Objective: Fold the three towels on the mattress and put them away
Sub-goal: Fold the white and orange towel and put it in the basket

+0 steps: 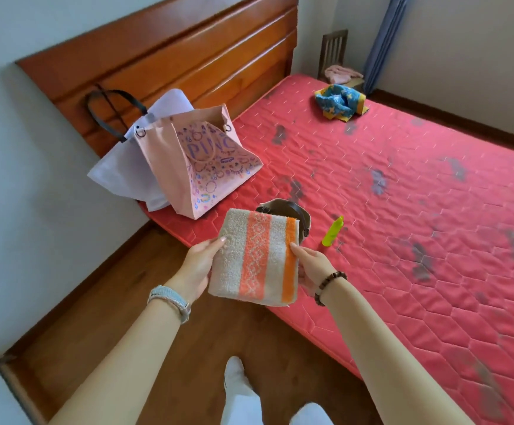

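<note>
Towel in hand: You hold the folded beige towel with orange stripes [257,259] flat between both hands, just above the near edge of the mattress [403,210], toward its head-end corner.
Left hand: Your left hand [199,265] grips the towel's left edge, thumb on top and fingers underneath.
Right hand: Your right hand [310,266] grips the right edge the same way.
Handling: It looks like light, soft terry, floppy rather than stiff, and neither slippery nor fragile. The folded layers may fall open if you take it by one corner, so pinch opposite edges or keep a palm beneath.
Left to fold: A blue and yellow towel [340,102] lies crumpled near the mattress's far head-end corner, well apart from you. A pink cloth [340,73] sits on the chair [333,50] beyond; you cannot tell whether it is the third towel.
Likely destination: A pink tote bag [206,167] stands open at the near head-end corner, against the wooden headboard [172,56].
Surface: The bare red quilted mattress probably gives under pressure. A dark handbag [292,210] and a green bottle [333,231] lie just beyond the held towel.
Room: Wooden floor [163,348], white walls, and a blue curtain [384,41] in the far corner.
</note>
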`<control>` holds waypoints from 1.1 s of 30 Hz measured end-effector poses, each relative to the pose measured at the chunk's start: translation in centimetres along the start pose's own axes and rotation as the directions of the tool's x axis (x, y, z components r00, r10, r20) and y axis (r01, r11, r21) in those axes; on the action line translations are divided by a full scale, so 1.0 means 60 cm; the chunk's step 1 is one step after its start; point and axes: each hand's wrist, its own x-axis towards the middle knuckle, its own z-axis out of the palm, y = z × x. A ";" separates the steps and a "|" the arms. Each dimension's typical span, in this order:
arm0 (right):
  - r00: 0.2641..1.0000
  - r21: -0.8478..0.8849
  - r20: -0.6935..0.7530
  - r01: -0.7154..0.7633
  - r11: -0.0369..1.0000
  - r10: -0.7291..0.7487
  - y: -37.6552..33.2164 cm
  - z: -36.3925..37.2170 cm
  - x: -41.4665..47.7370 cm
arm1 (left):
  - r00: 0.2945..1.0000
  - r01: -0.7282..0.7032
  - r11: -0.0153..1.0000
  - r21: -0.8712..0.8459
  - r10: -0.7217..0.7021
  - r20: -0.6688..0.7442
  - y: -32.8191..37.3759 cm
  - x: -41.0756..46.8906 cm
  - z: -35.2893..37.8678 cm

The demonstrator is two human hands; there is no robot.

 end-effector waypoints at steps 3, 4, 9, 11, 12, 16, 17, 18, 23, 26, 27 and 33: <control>0.999 0.039 -0.051 0.009 0.999 -0.007 0.001 0.028 0.020 | 0.997 0.024 0.999 0.043 -0.027 0.074 0.025 0.042 -0.025; 0.998 0.053 -0.066 0.012 0.999 -0.008 0.002 0.035 0.025 | 0.995 0.031 0.998 0.055 -0.036 0.092 0.030 0.055 -0.032; 0.989 0.105 -0.145 -0.010 0.994 0.026 0.022 0.055 0.048 | 0.978 0.108 0.988 0.114 -0.126 0.165 0.025 0.114 -0.055; 0.982 0.116 -0.186 -0.007 0.993 0.029 0.032 0.053 0.062 | 0.968 0.146 0.979 0.140 -0.171 0.186 0.015 0.139 -0.056; 0.978 0.109 -0.205 -0.006 0.994 0.028 0.035 0.052 0.065 | 0.963 0.161 0.975 0.154 -0.189 0.192 0.010 0.149 -0.055; 0.961 0.080 -0.273 -0.028 0.996 0.049 0.045 0.040 0.089 | 0.942 0.221 0.952 0.213 -0.265 0.205 -0.006 0.195 -0.043; 0.957 0.069 -0.287 -0.032 0.997 0.051 0.046 0.038 0.095 | 0.938 0.230 0.947 0.222 -0.277 0.208 -0.011 0.205 -0.041; 0.950 0.059 -0.307 -0.033 0.998 0.049 0.047 0.037 0.102 | 0.935 0.235 0.944 0.233 -0.285 0.210 -0.014 0.214 -0.038; 0.902 0.043 -0.428 -0.048 0.998 0.062 0.045 0.028 0.151 | 0.946 0.246 0.918 0.310 -0.297 0.128 -0.023 0.275 -0.012; 0.897 -0.005 -0.438 -0.066 0.998 0.057 0.045 0.027 0.182 | 0.940 0.260 0.901 0.348 -0.318 0.120 -0.029 0.307 0.001; 0.905 -0.018 -0.422 -0.075 0.997 0.060 0.045 0.026 0.196 | 0.941 0.255 0.894 0.368 -0.318 0.119 -0.034 0.321 0.004; 0.923 -0.082 -0.366 -0.155 0.984 0.115 0.039 0.017 0.256 | 0.929 0.226 0.857 0.463 -0.333 0.161 -0.045 0.389 0.011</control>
